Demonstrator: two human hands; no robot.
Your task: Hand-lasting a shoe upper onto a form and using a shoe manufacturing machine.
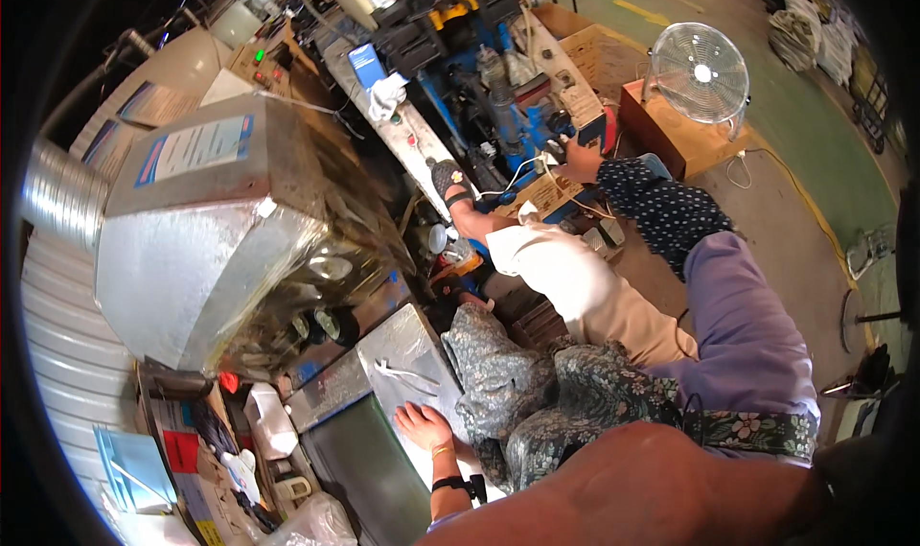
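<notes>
My left hand (pixel 425 428) lies open and flat, fingers spread, on the pale metal top of a bench (pixel 407 354). It wears a thin bracelet and a black wrist strap. Just beyond the fingertips are thin white strips (pixel 407 375). My right arm, in a dotted sleeve, stretches far forward. Its hand (pixel 580 160) is at the lower part of a blue and black machine (pixel 494 76), beside a red-edged box (pixel 606 129) and white cables. Its fingertips are small among dark parts, so what they touch or hold is unclear.
A metal hood (pixel 192 230) with a flexible duct (pixel 65 193) stands at left. Below it, a bin (pixel 192 421) holds mixed items. A round fan (pixel 701 72) sits on a brown box (pixel 661 134) at upper right. My sandalled foot (pixel 448 177) is by the machine's white ledge.
</notes>
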